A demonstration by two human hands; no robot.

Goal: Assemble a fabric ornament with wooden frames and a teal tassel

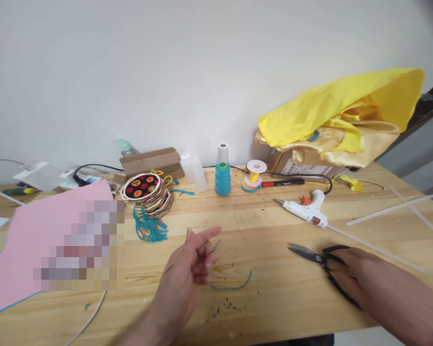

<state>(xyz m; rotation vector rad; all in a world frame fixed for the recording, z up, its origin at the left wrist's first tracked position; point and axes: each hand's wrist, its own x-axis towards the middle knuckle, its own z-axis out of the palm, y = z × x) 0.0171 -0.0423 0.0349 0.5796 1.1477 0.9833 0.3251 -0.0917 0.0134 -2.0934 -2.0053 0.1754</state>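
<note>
My left hand (191, 266) is over the middle of the table, its index finger stretched out and the other fingers curled in. A thin teal cord (234, 287) comes out of those curled fingers; one short end sticks up by the index finger and a longer curve hangs below. My right hand (375, 276) grips the black handles of a pair of scissors (319, 258), with the blades pointing left and appearing closed. Just beyond the scissors a white glue gun (306, 209) lies on its side with a glue stick in its back.
A teal thread cone (222, 180), a yellow thread spool (254, 174) and white bottles (198, 173) stand near the wall. Embroidered round pieces (144, 187) with teal tassels are stacked on the left, beside a pink sheet (50, 226). Yellow fabric (332, 105) covers a box (299, 167) at right.
</note>
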